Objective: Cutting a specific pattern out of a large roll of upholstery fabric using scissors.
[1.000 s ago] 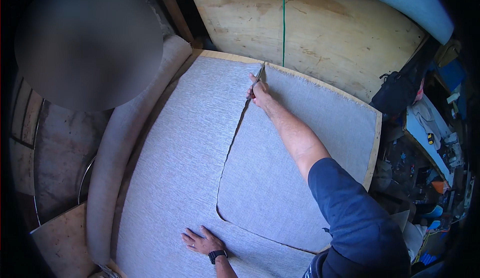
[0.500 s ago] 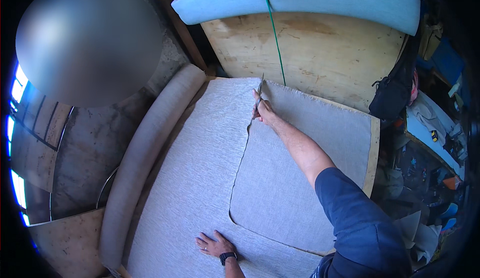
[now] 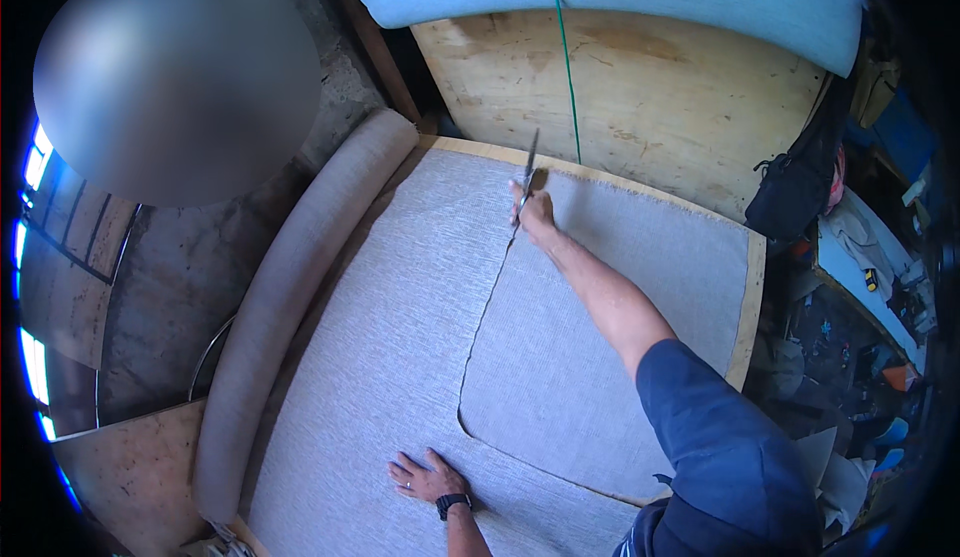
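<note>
My right hand (image 3: 535,212) grips a pair of scissors (image 3: 531,162) at the far edge of a grey woven fabric sheet (image 3: 390,297). The blades point away from me, past the fabric's far edge. A cut line runs from the scissors toward me, then bends right, with a paler grey fabric piece (image 3: 600,327) on its right side. My left hand (image 3: 428,477), with a ring and a black wristwatch (image 3: 453,504), lies flat on the fabric near the bend, fingers spread.
A thick fabric roll (image 3: 290,307) lies along the table's left side. A wooden board (image 3: 640,87) stands behind, with a light blue roll (image 3: 620,2) above it and a green cord (image 3: 566,67) hanging down. On the right are a black bag (image 3: 790,192) and a cluttered shelf (image 3: 865,277).
The scissors have lifted slightly and now reach beyond the fabric's far edge. That edge has shifted toward me, baring a wooden strip. My left hand stays flat in place.
</note>
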